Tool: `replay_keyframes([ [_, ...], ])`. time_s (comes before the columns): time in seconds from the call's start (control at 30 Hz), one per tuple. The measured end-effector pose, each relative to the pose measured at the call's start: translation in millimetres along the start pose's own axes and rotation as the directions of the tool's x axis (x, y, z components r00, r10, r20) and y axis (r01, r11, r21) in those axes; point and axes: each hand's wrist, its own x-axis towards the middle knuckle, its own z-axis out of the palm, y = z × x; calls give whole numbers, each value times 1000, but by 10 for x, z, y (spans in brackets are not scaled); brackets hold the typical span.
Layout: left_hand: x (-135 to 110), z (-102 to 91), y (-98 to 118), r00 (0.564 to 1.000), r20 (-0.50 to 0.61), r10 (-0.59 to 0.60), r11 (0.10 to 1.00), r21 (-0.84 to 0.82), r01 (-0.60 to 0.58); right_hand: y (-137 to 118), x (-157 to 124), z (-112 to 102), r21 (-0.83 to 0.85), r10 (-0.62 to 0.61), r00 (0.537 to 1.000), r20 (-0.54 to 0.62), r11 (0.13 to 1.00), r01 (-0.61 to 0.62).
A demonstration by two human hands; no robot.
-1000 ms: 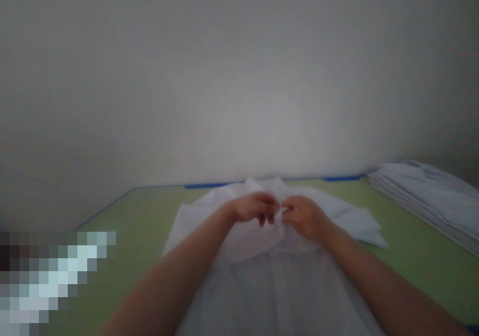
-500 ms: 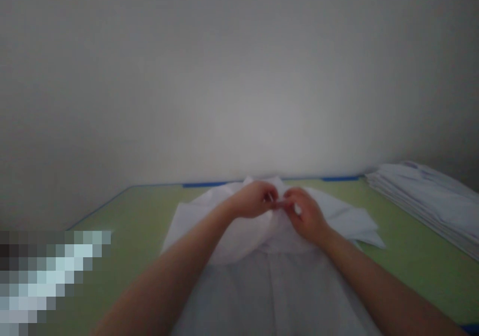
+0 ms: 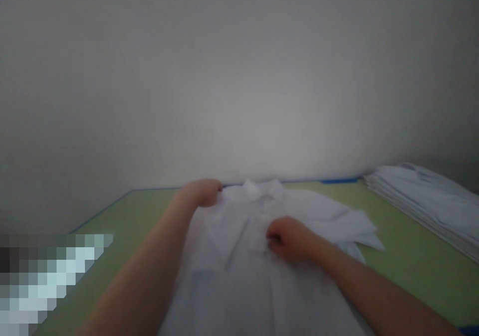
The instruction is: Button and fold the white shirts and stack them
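A white shirt point(image 3: 243, 286) lies spread on the green table, its collar point(image 3: 264, 189) toward the wall. My left hand point(image 3: 202, 192) is at the shirt's far left shoulder, its fingers curled closed on the cloth there. Over the middle of the chest, my right hand point(image 3: 292, 237) is closed in a pinch on the white fabric near the front placket. A loose piece of the shirt lies folded across the left front, between the two hands. On the right, a short sleeve point(image 3: 348, 224) stretches out flat. The picture is dim and somewhat blurred.
Stacked white folded garments point(image 3: 426, 194) lie along the table's right side. The green tabletop point(image 3: 127, 216) has a blue edge and meets a plain grey wall point(image 3: 262, 77). A pixelated patch covers the lower left corner.
My hands have parted from the collar area. The left moved left to the shoulder; the right came nearer, down the chest. The cloth on the left now lies differently and the collar shows.
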Motion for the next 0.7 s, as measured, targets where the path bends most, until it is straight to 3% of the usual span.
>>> replay_keyframes([
  [0.07,18,21,101,1000,30,1,1000,21,-2,31,16,-2,37,58,997,-58,998,-56],
  [0.13,13,1,240,991,-53,125,991,-36,-127,93,34,-21,144,126,983,-136,984,-107],
  [0.27,-36,-54,569,866,-242,438,844,-219,-489,243,63,-51,518,304,926,-225,842,-150],
  [0.37,-41,-30,784,783,-359,507,741,-283,-609,293,63,-67,720,337,919,-202,687,-94],
  [0.47,0,33,887,728,-415,545,673,-301,-675,278,54,-106,755,347,917,-197,651,-85],
  [0.57,46,76,874,715,-402,572,608,-378,-698,256,53,-161,728,385,899,-208,675,-121],
  [0.7,68,89,818,759,-361,541,544,-539,-644,270,56,-214,747,468,849,-245,650,-142],
])
